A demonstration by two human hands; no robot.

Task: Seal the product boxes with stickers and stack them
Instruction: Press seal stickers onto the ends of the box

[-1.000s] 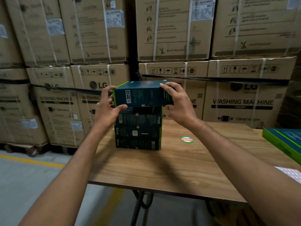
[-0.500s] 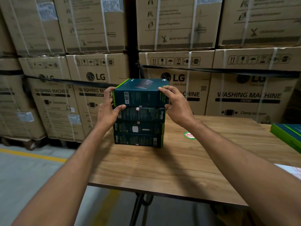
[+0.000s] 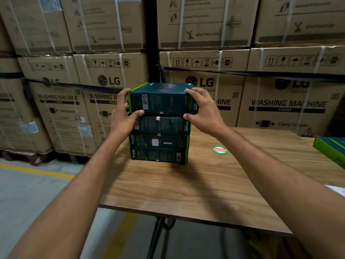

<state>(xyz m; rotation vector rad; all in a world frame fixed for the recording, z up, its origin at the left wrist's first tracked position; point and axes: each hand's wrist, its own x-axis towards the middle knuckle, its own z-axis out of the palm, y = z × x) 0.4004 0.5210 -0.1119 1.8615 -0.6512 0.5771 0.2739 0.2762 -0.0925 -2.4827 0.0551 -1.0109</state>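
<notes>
A dark teal product box (image 3: 162,99) with a green edge sits at the top of a stack of three like boxes (image 3: 159,141) on the wooden table (image 3: 186,187). My left hand (image 3: 124,116) grips its left end, thumb curled under the lower front edge. My right hand (image 3: 202,112) grips its right end, fingers over the top corner. Small sticker seals show on the front faces of the boxes below. The top box rests on, or sits just above, the stack.
A round red and green sticker (image 3: 220,149) lies on the table right of the stack. More teal and green boxes (image 3: 331,149) lie at the right edge, with a white sheet (image 3: 337,189) nearer me. Large strapped cartons (image 3: 205,81) wall off the back.
Both hands have lowered the top box onto the stack, closing the gap beneath it. The camera has tilted down a little.
</notes>
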